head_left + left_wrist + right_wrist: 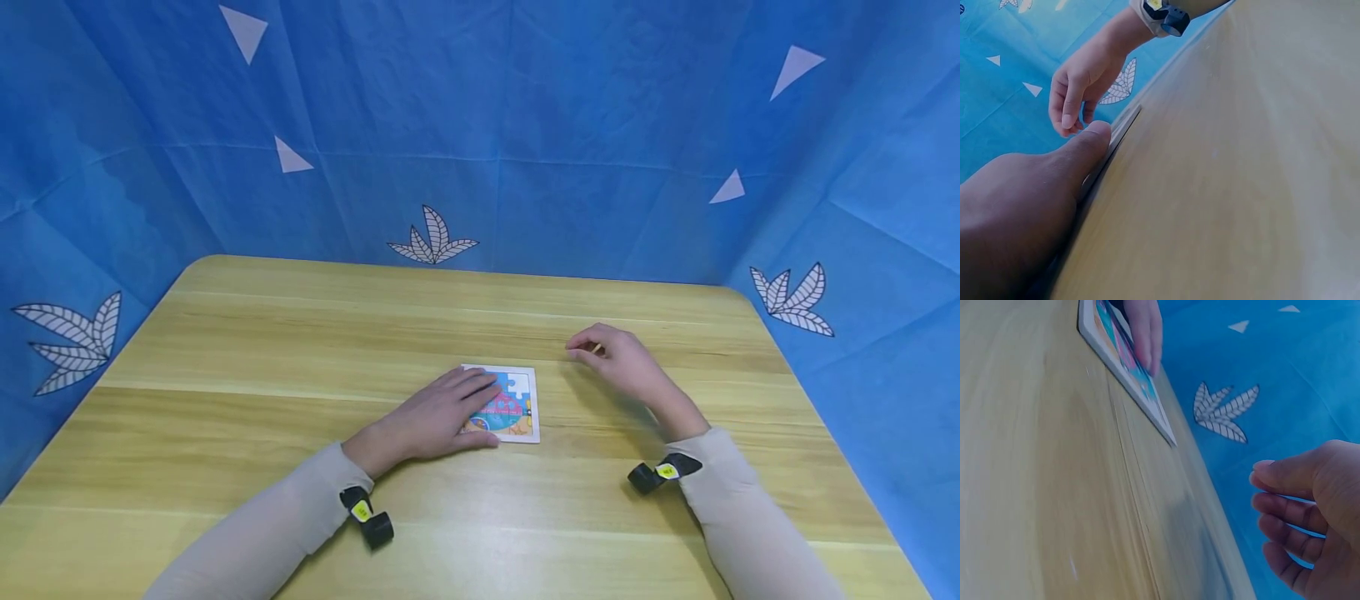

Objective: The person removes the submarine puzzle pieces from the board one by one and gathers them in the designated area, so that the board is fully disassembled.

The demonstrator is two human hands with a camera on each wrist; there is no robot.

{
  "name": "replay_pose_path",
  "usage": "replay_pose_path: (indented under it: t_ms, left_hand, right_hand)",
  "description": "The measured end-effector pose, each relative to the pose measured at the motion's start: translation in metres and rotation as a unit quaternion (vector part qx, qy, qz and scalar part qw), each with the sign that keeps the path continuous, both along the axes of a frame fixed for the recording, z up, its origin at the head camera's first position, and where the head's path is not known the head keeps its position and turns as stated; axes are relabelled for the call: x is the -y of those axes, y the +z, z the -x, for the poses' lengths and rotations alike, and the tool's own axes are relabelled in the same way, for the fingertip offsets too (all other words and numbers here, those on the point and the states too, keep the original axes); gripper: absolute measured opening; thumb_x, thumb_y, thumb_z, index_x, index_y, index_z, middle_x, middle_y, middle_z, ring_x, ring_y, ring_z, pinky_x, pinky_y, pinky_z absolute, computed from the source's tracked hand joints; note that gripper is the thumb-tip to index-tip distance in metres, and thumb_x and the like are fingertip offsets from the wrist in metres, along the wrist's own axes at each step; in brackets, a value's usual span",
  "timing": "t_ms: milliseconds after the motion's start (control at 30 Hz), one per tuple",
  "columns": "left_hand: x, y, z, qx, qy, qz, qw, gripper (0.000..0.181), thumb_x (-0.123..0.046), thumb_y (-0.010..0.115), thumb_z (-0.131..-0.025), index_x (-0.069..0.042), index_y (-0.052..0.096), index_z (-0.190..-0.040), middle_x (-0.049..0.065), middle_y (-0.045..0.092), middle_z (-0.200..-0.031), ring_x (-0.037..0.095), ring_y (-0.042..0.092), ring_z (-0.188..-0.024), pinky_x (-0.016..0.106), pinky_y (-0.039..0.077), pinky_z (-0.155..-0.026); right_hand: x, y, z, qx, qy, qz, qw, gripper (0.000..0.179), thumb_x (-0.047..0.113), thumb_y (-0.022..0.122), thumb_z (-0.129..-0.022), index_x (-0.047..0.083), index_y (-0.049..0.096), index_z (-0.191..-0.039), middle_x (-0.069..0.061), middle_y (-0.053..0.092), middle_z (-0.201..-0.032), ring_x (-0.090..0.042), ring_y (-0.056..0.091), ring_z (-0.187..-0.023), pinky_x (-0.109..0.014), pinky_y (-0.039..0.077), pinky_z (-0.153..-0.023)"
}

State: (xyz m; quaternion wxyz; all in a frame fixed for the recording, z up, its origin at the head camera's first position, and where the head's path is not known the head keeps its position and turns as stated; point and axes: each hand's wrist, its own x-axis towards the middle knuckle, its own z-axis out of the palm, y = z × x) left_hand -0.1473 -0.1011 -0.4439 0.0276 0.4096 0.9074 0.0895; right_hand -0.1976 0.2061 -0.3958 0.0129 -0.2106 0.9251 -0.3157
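Note:
A small square jigsaw puzzle with a white border lies flat on the table. Its picture is blue, pink and sandy, with a white piece-shaped patch at its upper right. My left hand rests flat over the puzzle's left side, fingers spread across it and thumb along the near edge, hiding that part. To the right of the puzzle, my right hand is raised above the table with loosely curled fingers. In the right wrist view its thumb is close to the index fingertip, and nothing shows between them.
The pale wooden table has rounded far corners. Blue cloth with white triangles and leaf prints hangs behind it and along both sides. A black camera is strapped on each wrist, over light sleeves.

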Motion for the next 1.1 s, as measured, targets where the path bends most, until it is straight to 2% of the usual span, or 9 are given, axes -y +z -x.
replay_pose_path:
  t_ms: [133,367,700,867,1100]
  left_hand:
    - [0.002,0.001,-0.001,-0.003,0.007,-0.006,1.0000,0.085,-0.071,0.034,-0.094,-0.010,0.032,-0.154,0.005,0.030,-0.158,0.022,0.021,-0.146,0.035,0.009,-0.120]
    - [0.007,0.001,0.001,0.004,0.011,-0.014,0.9998,0.088,-0.073,0.034,-0.093,-0.009,0.032,-0.154,0.006,0.030,-0.158,0.023,0.023,-0.146,0.035,0.016,-0.119]
    - [0.017,0.003,0.003,0.017,0.022,-0.024,0.9993,0.090,-0.073,0.038,-0.092,-0.007,0.032,-0.153,0.007,0.032,-0.157,0.023,0.026,-0.145,0.033,0.020,-0.118]
    - [0.017,0.003,0.004,0.014,0.024,-0.025,0.9993,0.089,-0.073,0.037,-0.092,-0.007,0.032,-0.153,0.007,0.032,-0.157,0.022,0.026,-0.145,0.032,0.020,-0.118]
    - [0.017,0.003,0.003,0.025,0.025,-0.028,0.9990,0.085,-0.067,0.042,-0.094,-0.007,0.032,-0.153,0.006,0.032,-0.157,0.022,0.026,-0.145,0.033,0.021,-0.118]
  right_hand:
    - [0.013,-0.001,-0.003,-0.001,0.016,0.005,0.9999,0.015,0.013,0.064,-0.096,0.007,0.072,-0.107,-0.003,0.066,-0.100,-0.020,0.061,-0.092,-0.040,0.054,-0.081]
    - [0.035,-0.004,-0.003,0.006,0.042,0.012,0.9990,0.016,0.018,0.064,-0.096,0.010,0.073,-0.108,0.001,0.066,-0.100,-0.016,0.061,-0.092,-0.039,0.055,-0.082]
    - [0.059,-0.008,-0.005,0.004,0.087,-0.011,0.9962,0.013,0.021,0.065,-0.096,0.014,0.073,-0.104,0.005,0.065,-0.096,-0.011,0.059,-0.085,-0.035,0.053,-0.075]
    - [0.063,-0.011,-0.007,-0.006,0.091,-0.031,0.9953,0.010,0.020,0.067,-0.094,0.016,0.073,-0.102,0.007,0.065,-0.093,-0.009,0.058,-0.083,-0.032,0.052,-0.073]
    - [0.070,-0.018,-0.008,-0.018,0.105,-0.057,0.9927,0.010,0.018,0.069,-0.093,0.014,0.074,-0.100,0.006,0.065,-0.091,-0.009,0.058,-0.081,-0.032,0.051,-0.073]
